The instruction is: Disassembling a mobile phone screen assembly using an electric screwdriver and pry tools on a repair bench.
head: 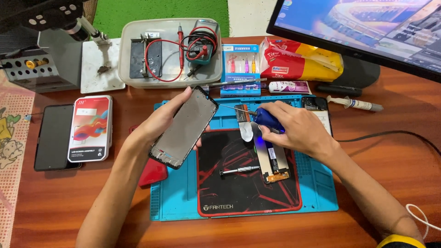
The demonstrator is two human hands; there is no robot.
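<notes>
A reddish-brown wooden table [376,138] is shown. Laid directly on it are a blue work mat [317,193], a dark phone [53,137], a white screen box [90,128], a clear plastic tray [128,69] and a syringe [356,104].

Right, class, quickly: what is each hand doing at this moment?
Left hand: closed around the edges of a black rectangular phone frame, holding it tilted above the mat.
Right hand: closed on a blue-handled tool with a thin metal tip.
</notes>
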